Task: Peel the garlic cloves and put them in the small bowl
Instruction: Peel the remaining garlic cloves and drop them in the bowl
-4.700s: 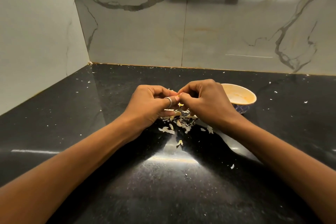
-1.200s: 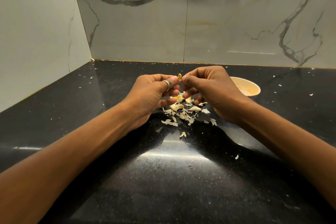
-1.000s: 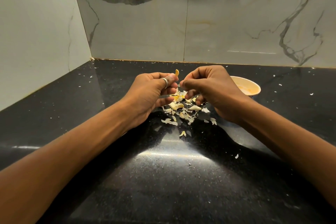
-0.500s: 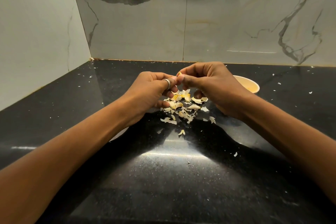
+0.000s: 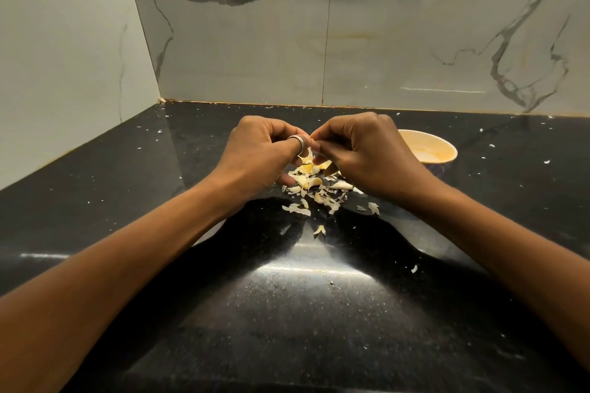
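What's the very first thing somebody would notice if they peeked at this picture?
Two hands meet in the middle above the black counter: the left hand, wearing a silver ring, and the right hand pinch a tiny garlic clove between their fingertips. Right beneath them lies a pale heap of garlic peels. A small yellowish bowl sits just behind the right hand.

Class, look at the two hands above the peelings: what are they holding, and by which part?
The left hand and right hand pinch one small garlic clove between them; it is mostly hidden, so which end each grips cannot be told.
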A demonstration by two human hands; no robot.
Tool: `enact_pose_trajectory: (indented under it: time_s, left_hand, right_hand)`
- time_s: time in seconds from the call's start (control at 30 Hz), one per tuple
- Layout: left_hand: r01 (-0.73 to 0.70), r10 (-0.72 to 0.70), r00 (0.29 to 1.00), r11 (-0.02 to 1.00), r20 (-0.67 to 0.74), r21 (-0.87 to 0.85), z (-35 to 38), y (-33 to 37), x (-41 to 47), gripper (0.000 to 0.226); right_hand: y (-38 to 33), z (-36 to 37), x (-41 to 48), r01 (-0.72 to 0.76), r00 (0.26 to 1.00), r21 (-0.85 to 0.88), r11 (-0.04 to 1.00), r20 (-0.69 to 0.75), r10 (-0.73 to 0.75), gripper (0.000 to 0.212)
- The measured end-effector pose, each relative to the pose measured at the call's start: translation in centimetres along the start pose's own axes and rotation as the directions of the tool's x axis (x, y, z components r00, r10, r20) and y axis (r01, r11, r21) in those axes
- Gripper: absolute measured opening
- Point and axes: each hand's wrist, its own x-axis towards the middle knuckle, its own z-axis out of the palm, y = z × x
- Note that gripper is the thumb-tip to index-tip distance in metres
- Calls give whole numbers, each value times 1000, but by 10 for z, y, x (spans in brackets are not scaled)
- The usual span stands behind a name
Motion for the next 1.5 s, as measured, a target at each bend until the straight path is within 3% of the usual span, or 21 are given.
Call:
enact_pose_trajectory:
  time_s: [0.27,0.63,0.97,1.3,1.5]
  left_hand:
    - [45,-46,999,997,-6,-57,3,1,-1,13]
    - [119,-123,992,983,-22,-142,6,2,1,15]
    - [133,-136,991,980,-11,-146,6,2,0,15]
    - [125,-124,992,983,19,-131,3,0,3,20]
    - [146,-150,989,975,-11,-168,2,1,5,21]
  right_hand:
    - [0,3,-1,172,984,-197,965,-19,-179,15]
    - [-3,7,-3,134,988,-111,985,-62,-141,13]
    - [-3,9,-4,152,985,-148,977,-64,-163,15]
    - [-4,3,0,-147,989,201,968,36,143,8]
    - [-13,-8,0,-362,931,562,744,172,323,13]
